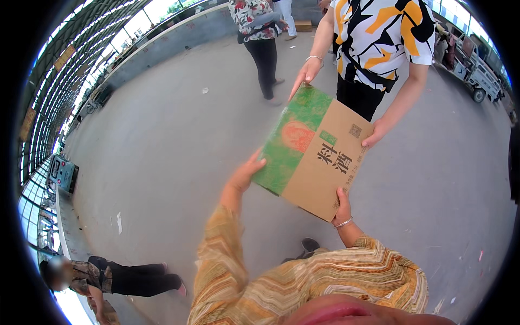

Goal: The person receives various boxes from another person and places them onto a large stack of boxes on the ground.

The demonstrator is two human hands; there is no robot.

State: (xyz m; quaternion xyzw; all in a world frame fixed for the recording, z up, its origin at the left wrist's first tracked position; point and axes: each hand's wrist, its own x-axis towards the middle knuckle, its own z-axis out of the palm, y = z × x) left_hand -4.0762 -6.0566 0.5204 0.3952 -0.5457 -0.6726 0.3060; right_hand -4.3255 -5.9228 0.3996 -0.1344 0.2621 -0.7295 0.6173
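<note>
A brown and green cardboard box (pixel 302 162) bearing printed writing is held up in front of me, tilted in the view. My left hand (pixel 245 172) grips its near left corner, with the thumb on the green part and the other fingers hidden beneath. At the near right corner my right hand (pixel 343 207) holds the box, its thumb lying on the printed face. Another person in a patterned shirt (pixel 378 36) faces me. That person's two hands (pixel 308 75) grip the box's far corners, so both of us hold it at once.
A person in a floral top (pixel 254 24) stands behind on the concrete floor (pixel 162 142). Another person in black trousers (pixel 138 278) is at the lower left. A cargo tricycle (pixel 473 69) is parked at the far right, and a vehicle (pixel 63 174) at the left. A low wall (pixel 183 28) runs along the back.
</note>
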